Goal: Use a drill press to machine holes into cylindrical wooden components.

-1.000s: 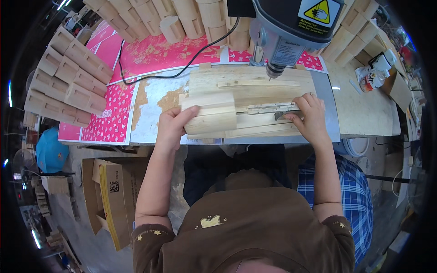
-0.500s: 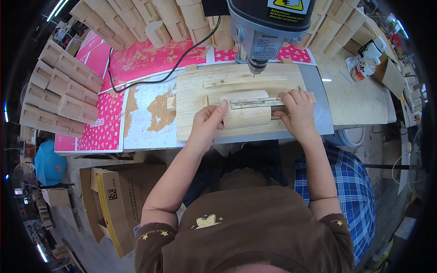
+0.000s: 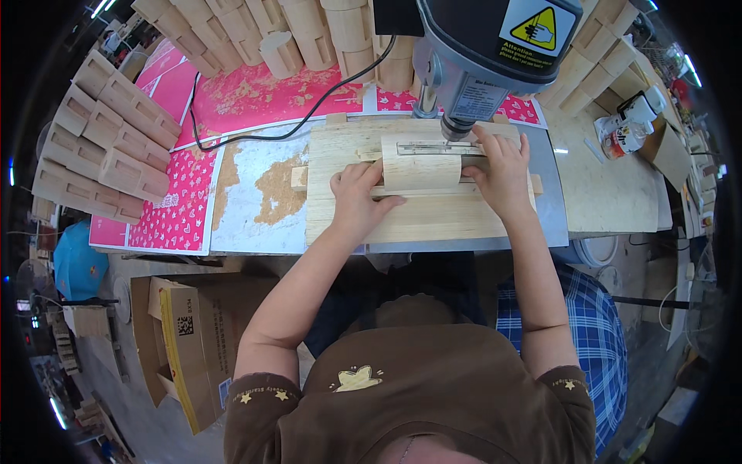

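Observation:
A curved pale wooden piece (image 3: 421, 164) lies on a wooden jig board (image 3: 410, 220) under the head of a grey drill press (image 3: 495, 46). My left hand (image 3: 357, 198) presses on the left end of the wooden piece and on the board. My right hand (image 3: 501, 172) holds the right end of the piece, fingers spread beside the drill chuck (image 3: 457, 127). A metal strip (image 3: 433, 147) lies along the top of the piece.
Stacks of similar curved wooden pieces (image 3: 100, 147) line the left and the back (image 3: 309, 31). Sawdust (image 3: 274, 182) lies on the patterned bench cover. A black cable (image 3: 301, 124) crosses it. Cardboard boxes (image 3: 185, 340) stand on the floor at left; a bottle (image 3: 630, 127) sits at right.
The wooden piece has shifted from the left of the board to under the drill head. Both hands moved with it, and the view tilted closer to the bench.

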The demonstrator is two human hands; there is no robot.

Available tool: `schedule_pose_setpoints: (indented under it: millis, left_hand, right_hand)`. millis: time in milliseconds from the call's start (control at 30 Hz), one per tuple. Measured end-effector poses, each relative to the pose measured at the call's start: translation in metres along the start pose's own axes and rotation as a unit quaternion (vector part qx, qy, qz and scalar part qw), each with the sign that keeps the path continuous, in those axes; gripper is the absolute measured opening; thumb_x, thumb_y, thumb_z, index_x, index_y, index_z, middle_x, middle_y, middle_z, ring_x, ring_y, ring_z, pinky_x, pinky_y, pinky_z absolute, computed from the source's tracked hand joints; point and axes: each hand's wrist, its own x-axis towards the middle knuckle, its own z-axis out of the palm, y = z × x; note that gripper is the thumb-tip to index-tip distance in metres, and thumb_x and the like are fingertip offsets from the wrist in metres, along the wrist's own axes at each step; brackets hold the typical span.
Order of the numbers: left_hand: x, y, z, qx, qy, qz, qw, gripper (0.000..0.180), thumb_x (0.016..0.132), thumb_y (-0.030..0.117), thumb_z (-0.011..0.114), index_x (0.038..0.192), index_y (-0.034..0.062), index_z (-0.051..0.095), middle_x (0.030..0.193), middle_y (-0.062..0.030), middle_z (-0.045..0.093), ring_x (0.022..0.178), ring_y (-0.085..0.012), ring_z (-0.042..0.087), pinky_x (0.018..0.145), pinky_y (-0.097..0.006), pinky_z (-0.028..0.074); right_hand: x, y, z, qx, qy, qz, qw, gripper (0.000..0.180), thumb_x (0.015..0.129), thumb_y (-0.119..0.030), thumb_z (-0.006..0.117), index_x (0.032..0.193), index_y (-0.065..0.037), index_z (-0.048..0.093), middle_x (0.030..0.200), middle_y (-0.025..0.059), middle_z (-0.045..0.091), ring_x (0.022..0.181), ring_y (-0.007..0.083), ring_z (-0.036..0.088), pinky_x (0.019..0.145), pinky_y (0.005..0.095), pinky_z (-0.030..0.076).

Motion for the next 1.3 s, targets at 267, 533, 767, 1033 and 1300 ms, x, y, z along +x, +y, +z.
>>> schedule_pose_setpoints:
  millis: [267, 533, 767, 1033, 1300]
  left_hand:
    - [0.001, -0.011, -0.002, -0.041, -0.039, 0.03, 0.998, 0.056, 0.06, 0.027, 0.079, 0.111, 0.0118, 0.059, 0.079, -0.0002, 0.052, 0.086, -0.0208, 0.049, 0.085, -0.039, 0.027]
    - [0.005, -0.008, 0.003, -0.013, -0.028, 0.06, 0.998, 0.052, 0.059, 0.028, 0.078, 0.105, 0.0111, 0.061, 0.077, -0.0005, 0.05, 0.081, -0.0211, 0.048, 0.081, -0.038, 0.029]
    - [0.0, -0.012, -0.005, -0.006, -0.017, 0.051, 0.999, 0.051, 0.059, 0.027, 0.079, 0.104, 0.0114, 0.062, 0.075, -0.0001, 0.049, 0.08, -0.0207, 0.048, 0.079, -0.037, 0.029]
    - [0.007, -0.002, -0.001, -0.017, -0.022, 0.051, 0.998, 0.051, 0.058, 0.026, 0.079, 0.105, 0.0123, 0.063, 0.075, 0.0002, 0.049, 0.08, -0.02, 0.048, 0.08, -0.037, 0.028]
    - [0.002, -0.008, -0.001, -0.013, -0.016, 0.043, 0.999, 0.053, 0.058, 0.026, 0.08, 0.106, 0.0122, 0.063, 0.077, 0.0002, 0.051, 0.082, -0.0205, 0.049, 0.081, -0.037, 0.029]
  right_hand:
    - [0.058, 0.038, -0.071, 0.351, 0.211, 0.005, 0.912, 0.05, 0.088, -0.013, 0.057, 0.133, -0.01, 0.035, 0.117, 0.0085, 0.053, 0.109, 0.0197, 0.053, 0.095, 0.0354, 0.043]
    - [0.136, -0.006, -0.138, 0.266, 0.19, 0.059, 0.943, 0.032, 0.088, -0.027, 0.049, 0.088, 0.002, 0.064, 0.079, 0.0218, 0.061, 0.076, 0.0318, 0.06, 0.069, 0.0364, 0.045]
    - [0.026, -0.025, -0.12, 0.135, 0.206, 0.03, 0.969, 0.013, 0.086, -0.009, 0.055, 0.08, -0.001, 0.063, 0.065, 0.0082, 0.056, 0.061, 0.0186, 0.052, 0.056, 0.028, 0.04]
    - [-0.016, -0.005, -0.015, 0.198, 0.301, -0.027, 0.932, 0.011, 0.085, -0.006, 0.054, 0.091, -0.002, 0.063, 0.079, 0.0082, 0.062, 0.073, 0.021, 0.058, 0.091, 0.04, 0.037]
    - [0.01, 0.0, -0.065, 0.152, 0.349, -0.141, 0.914, 0.019, 0.09, -0.007, 0.046, 0.08, 0.001, 0.06, 0.067, 0.0063, 0.056, 0.064, 0.0134, 0.053, 0.086, 0.0368, 0.042]
